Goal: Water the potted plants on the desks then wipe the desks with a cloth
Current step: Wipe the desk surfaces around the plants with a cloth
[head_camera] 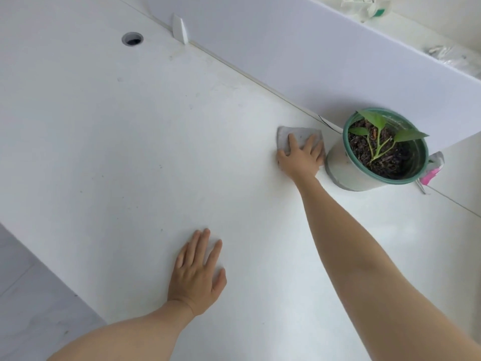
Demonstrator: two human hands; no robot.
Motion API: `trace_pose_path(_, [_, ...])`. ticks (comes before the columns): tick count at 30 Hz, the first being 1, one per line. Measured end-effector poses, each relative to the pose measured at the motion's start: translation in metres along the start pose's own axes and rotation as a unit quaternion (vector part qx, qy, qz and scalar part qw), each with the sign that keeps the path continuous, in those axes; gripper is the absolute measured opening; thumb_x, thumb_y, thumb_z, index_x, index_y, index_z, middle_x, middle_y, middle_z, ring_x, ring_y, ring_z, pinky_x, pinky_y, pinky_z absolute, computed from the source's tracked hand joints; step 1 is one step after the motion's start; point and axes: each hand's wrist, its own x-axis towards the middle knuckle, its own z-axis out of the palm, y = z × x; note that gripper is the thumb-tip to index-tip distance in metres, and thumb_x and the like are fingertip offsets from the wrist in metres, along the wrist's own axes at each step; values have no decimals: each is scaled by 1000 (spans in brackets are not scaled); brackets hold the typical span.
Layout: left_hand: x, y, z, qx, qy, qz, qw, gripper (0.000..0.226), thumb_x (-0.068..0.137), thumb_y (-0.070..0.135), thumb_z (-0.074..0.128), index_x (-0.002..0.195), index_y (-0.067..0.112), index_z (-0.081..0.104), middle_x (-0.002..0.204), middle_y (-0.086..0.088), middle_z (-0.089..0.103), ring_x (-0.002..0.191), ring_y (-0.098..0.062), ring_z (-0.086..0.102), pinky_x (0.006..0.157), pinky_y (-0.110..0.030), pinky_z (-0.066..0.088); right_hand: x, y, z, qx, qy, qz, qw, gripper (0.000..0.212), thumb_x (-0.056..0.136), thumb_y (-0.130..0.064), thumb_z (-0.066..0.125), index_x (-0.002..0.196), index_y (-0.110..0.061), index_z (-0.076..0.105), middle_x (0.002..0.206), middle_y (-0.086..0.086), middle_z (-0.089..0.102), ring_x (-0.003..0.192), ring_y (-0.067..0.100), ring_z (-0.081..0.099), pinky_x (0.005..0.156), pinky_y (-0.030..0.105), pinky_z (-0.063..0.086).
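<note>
Cloth (299,138): grey, flat, seemingly folded.

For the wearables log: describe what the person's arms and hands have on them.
Nothing worn is visible. The left hand and right hand are bare, without gloves, rings or a watch, and both forearms show no sleeves as far as the frame reaches.

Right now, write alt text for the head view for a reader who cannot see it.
A person's right hand presses a grey cloth flat on a white desk, right beside a green-rimmed potted plant that stands by the white divider panel. The left hand rests open on the desk nearer the person.
</note>
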Motion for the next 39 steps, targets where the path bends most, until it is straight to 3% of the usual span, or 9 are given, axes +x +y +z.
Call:
trace_pose_path(4, [0, -1, 3, 8, 12, 4, 1000, 56, 74, 37, 41, 125, 15, 44, 137, -16, 44, 146, -16, -8, 114, -28, 3, -47, 7, 31, -41, 58, -98, 993, 50, 87, -43, 40, 134, -28, 44, 150, 24, 26, 137, 49, 18, 110, 59, 18])
trace_pose_path(7, [1, -1, 2, 10, 18, 5, 1000, 57, 73, 38, 39, 125, 15, 42, 139, -14, 37, 146, -14, -11, 108, -31, 10, -102, 36, 44, -63, 74, -175, 980, 48, 76, -45, 43, 116, -24, 62, 125, 29, 57, 111, 55, 52, 84, 62, 45])
trace_pose_path(10, [2, 0, -2, 5, 14, 6, 1000, 56, 73, 38, 38, 123, 14, 42, 135, -20, 50, 142, -26, 13, 104, -35, 17, -148, 91, 52, -99, 84, -166, 977, 51, 77, -47, 41, 124, -29, 50, 130, 26, 54, 116, 51, 51, 88, 57, 46])
trace_pose_path(15, [4, 4, -7, 4, -1, -4, 1000, 53, 72, 36, 36, 119, 13, 44, 125, -23, 59, 122, -30, 35, 92, -40, 27, -190, 145, 41, -16, 102, 119, 987, 47, 89, -41, 46, 135, -29, 45, 151, 18, 25, 139, 40, 19, 110, 49, 21])
trace_pose_path(19, [4, 5, -11, -9, -33, -7, 999, 54, 71, 35, 37, 113, 9, 58, 123, -24, 60, 120, -32, 35, 91, -41, 26, -212, 117, 45, 47, 185, 188, 964, 28, 85, -16, 52, 110, -9, 63, 130, 21, 50, 118, 43, 41, 90, 47, 36])
trace_pose_path(27, [2, 3, -23, -3, -153, 10, 988, 56, 70, 38, 36, 103, 8, 69, 119, -21, 64, 109, -37, 61, 90, -39, 28, -273, 52, 60, 92, 71, 137, 984, 24, 85, -11, 41, 102, -6, 58, 107, 8, 59, 102, 30, 48, 67, 33, 40])
trace_pose_path(29, [3, 2, -27, -29, -129, 2, 991, 60, 72, 41, 33, 110, 9, 67, 127, -21, 59, 117, -37, 57, 96, -40, 32, -289, 46, 53, 279, 73, 171, 942, 16, 83, -7, 41, 88, -9, 56, 80, 6, 61, 80, 26, 59, 62, 35, 49])
trace_pose_path(32, [2, 1, -31, -52, -135, -14, 989, 59, 88, 44, 31, 142, 19, 34, 157, -11, 16, 146, -26, 11, 114, -37, 13, -318, 47, 40, 506, 89, 229, 827, 15, 83, 1, 42, 75, -6, 53, 60, 6, 51, 47, 17, 48, 45, 27, 45])
trace_pose_path(39, [10, -8, -43, -25, -231, 19, 972, 63, 94, 42, 32, 149, 27, 4, 158, -3, -13, 145, -21, -14, 116, -34, 2, -375, 49, 30, 575, 166, 244, 763, 14, 82, 5, 45, 75, -3, 54, 63, 5, 49, 55, 15, 44, 37, 10, 37])
